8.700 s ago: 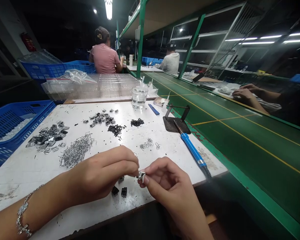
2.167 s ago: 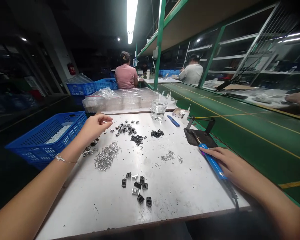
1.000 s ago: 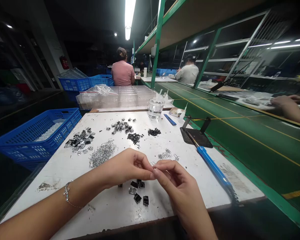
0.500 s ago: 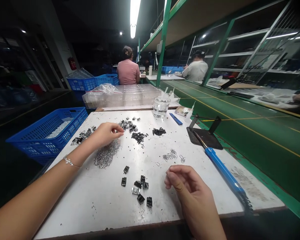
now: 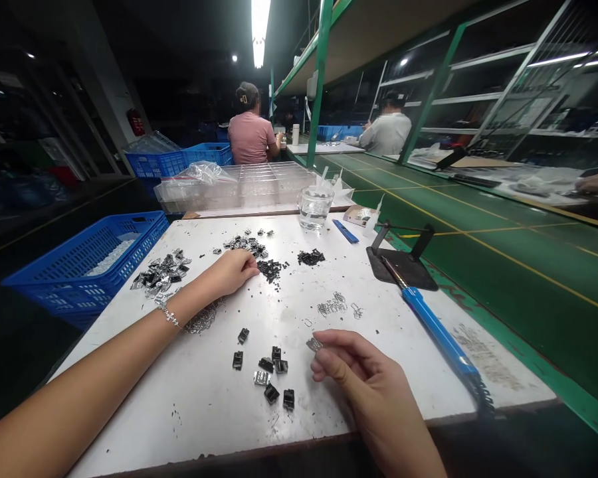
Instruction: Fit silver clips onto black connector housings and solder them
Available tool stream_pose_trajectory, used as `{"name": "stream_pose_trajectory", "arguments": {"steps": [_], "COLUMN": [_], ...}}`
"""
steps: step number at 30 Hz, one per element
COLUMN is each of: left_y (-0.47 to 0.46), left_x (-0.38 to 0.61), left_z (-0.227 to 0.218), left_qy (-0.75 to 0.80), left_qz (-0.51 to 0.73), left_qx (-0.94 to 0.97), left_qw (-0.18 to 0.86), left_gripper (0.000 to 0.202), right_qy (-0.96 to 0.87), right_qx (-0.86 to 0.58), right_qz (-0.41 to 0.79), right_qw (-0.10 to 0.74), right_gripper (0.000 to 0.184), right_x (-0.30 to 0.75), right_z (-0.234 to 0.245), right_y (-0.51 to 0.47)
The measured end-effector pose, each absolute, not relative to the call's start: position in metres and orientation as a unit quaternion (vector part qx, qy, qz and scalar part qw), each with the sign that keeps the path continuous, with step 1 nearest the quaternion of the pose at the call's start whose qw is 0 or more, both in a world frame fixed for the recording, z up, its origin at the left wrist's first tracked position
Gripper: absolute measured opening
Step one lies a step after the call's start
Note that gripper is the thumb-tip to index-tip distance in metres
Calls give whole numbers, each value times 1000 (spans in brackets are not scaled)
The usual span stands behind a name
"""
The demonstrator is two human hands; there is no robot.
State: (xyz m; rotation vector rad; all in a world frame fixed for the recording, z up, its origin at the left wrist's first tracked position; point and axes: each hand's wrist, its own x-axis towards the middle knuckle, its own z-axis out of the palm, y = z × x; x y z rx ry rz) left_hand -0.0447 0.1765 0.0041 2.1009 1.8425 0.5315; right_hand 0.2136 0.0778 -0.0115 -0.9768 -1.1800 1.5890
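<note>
My left hand [image 5: 240,271] reaches over the white table, its fingers pinched at the edge of a pile of tiny black parts [image 5: 270,270]. What those fingertips hold, if anything, is hidden. My right hand [image 5: 361,372] pinches a small metal clip [image 5: 314,344] between thumb and forefinger. Left of that hand lie several loose black-and-metal pieces [image 5: 280,366]; one silvery piece [image 5: 262,378] is among them. Thin bent wires [image 5: 333,305] lie beyond the right hand. A heap of wire pieces [image 5: 202,320] is partly covered by my left forearm.
A blue soldering iron [image 5: 436,332] rests on its black stand [image 5: 402,268] at right. At the back are a glass of clear liquid [image 5: 315,216] and a blue bar [image 5: 345,231]. A blue crate [image 5: 84,292] stands left. Two people sit farther off.
My left hand has moved right, from beside the wire heap to the black parts pile. A metal clip now shows in my right fingertips. The view has shifted slightly.
</note>
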Motion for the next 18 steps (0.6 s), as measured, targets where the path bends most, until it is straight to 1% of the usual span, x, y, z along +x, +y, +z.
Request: {"name": "stream_pose_trajectory", "arguments": {"steps": [4,7,10,12,15,18], "left_y": [179,182,183,181,176,169], "left_x": [-45,-45,-44,-44,-44,-44], "left_z": [1,-1,-1,0,4,11], "left_qy": [633,628,622,617,618,620], "left_qz": [181,182,190,200,226,256], "left_qx": [738,741,744,744,730,701], "left_qw": [149,152,155,161,185,242], "left_gripper": [14,16,15,14,12,15], "right_qy": [-476,-483,-521,-549,-533,-482], "right_qx": [-391,-393,-400,-398,-397,-396], "right_qz": [660,662,634,615,626,655], "right_qw": [430,416,407,404,407,426], "right_gripper": [19,22,27,26,22,19], "right_x": [215,216,217,217,217,216], "right_z": [-12,-13,-14,-14,-14,-15], "right_y": [78,79,79,80,79,78]}}
